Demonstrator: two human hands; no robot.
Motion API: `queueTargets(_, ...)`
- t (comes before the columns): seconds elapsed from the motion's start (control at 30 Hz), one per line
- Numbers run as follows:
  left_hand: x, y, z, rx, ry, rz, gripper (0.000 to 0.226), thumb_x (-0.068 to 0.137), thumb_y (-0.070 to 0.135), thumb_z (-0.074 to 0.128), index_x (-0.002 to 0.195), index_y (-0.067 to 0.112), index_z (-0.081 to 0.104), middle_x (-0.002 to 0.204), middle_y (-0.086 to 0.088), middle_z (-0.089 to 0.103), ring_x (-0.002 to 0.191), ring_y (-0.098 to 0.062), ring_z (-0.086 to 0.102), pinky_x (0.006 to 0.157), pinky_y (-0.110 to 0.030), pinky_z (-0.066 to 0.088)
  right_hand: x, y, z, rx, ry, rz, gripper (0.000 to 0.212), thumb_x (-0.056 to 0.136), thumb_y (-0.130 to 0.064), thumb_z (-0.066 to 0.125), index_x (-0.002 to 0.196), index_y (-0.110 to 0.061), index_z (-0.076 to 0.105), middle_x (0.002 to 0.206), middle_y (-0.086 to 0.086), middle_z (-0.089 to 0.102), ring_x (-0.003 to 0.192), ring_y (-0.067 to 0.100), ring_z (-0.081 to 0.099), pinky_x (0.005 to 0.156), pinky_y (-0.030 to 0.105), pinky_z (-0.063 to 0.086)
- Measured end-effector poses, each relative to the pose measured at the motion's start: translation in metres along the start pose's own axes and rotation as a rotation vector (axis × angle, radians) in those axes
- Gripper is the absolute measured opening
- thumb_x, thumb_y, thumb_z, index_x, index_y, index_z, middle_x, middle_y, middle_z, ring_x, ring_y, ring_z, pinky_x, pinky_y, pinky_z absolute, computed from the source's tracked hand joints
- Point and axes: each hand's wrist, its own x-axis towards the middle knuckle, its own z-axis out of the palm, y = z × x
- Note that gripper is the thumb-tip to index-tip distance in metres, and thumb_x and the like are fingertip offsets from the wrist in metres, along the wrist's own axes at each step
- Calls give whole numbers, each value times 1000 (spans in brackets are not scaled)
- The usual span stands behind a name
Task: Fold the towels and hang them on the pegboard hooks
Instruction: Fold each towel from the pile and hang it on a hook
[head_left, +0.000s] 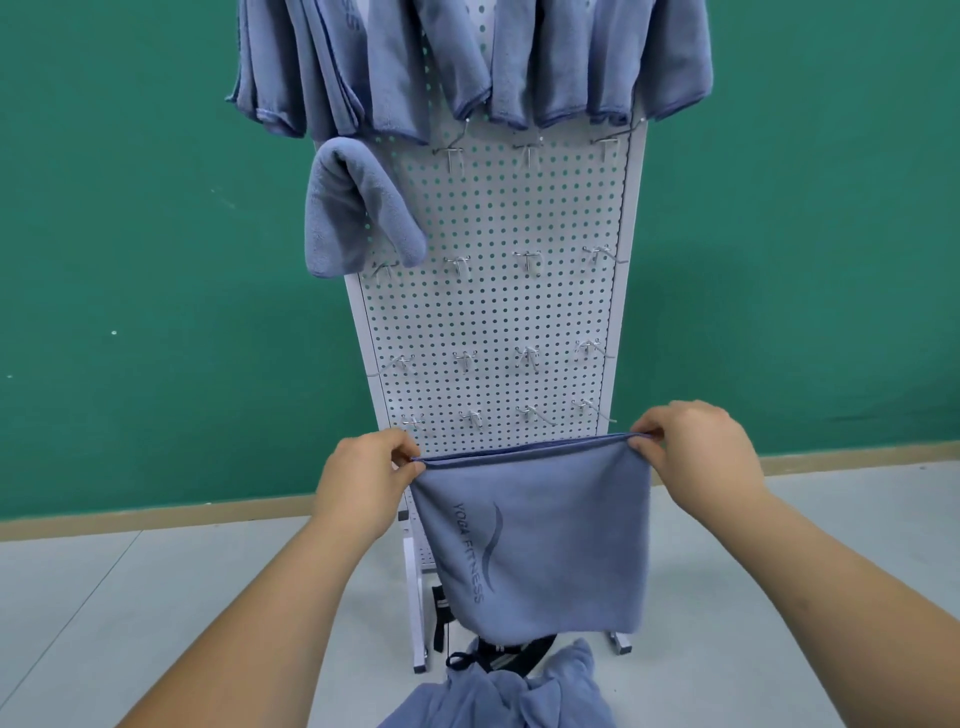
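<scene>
Both hands are raised in front of the person. The left hand (363, 478) pinches the top left corner of a folded blue-grey towel (545, 540) between thumb and fingertips, and the right hand (696, 447) pinches the top right corner the same way. The top edge of the towel runs taut between the hands and the rest hangs down flat below them, with "YOGA FITNESS" printed sideways on it. Just beyond the hands stands the white pegboard (493, 312), its lowest hooks (470, 418) bare just above the towel's edge. Higher up, above the left hand, one folded towel (353, 208) hangs over a hook, and a row of hung towels (545, 62) covers the top. Below the hands, a pile of loose towels (509, 696) lies near the floor (156, 597)
</scene>
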Motion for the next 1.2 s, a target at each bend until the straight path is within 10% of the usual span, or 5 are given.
queueTargets(0.13, 4, -13, -3, 190, 31, 21, 10, 97, 27, 70, 103, 27, 78, 94, 6, 71, 90, -24, 64, 76, -36, 53, 0, 1, -17, 522, -337, 69, 9, 88, -33, 83, 81, -30, 78, 77, -16, 75, 76, 2, 68, 70, 21, 52)
queueTargets(0.5, 4, -4, 4, 389, 47, 140, 23, 105, 32, 59, 97, 19, 75, 91, 1, 66, 84, -25, 61, 70, -39, 52, 1, 6, -13, 16, -126, 29, 5, 89, -34, 79, 85, -33, 76, 84, -14, 69, 84, 15, 62, 71, 33, 52)
queueTargets(0.9, 0, 29, -22, -1180, -16, -245, 17, 102, 24, 66, 101, 8, 73, 79, 0, 69, 71, -11, 59, 73, -28, 53, 2, 21, -27, 1332, -256, 323, 18, 101, -26, 65, 104, -8, 69, 91, 7, 69, 87, 18, 61, 85, 40, 55)
queueTargets(1.2, -11, 26, 8, -1013, -50, -633, 15, 92, 20, 81, 94, 6, 75, 91, -12, 76, 73, -25, 67, 73, -44, 65, -7, 7, 7, 1209, -202, 712, 17, 91, -17, 81, 101, -3, 79, 73, 5, 73, 64, 17, 64, 71, 33, 63)
